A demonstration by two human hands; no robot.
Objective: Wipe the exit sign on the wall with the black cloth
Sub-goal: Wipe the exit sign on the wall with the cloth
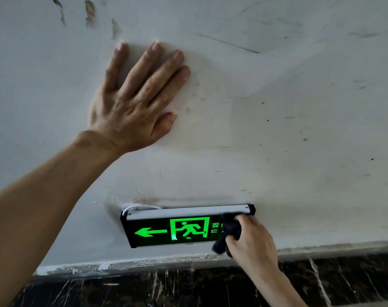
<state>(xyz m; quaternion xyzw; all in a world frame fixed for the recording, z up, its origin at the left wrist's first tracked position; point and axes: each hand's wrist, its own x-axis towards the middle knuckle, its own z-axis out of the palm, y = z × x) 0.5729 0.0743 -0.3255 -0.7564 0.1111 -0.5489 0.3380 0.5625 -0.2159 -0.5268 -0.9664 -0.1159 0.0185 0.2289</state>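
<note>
The exit sign (171,229) is a black box with a silver top rail, a glowing green arrow and a running-figure symbol, fixed low on the white wall. My right hand (251,237) grips the bunched black cloth (229,231) and presses it against the sign's right end, hiding most of the lettering there. My left hand (135,100) lies flat on the wall well above and to the left of the sign, fingers spread, holding nothing.
The white wall (288,118) is scuffed and stained. A thin white cable (142,207) loops out at the sign's top left corner. Below the sign runs a dark marble skirting (166,286) with a rough paint edge.
</note>
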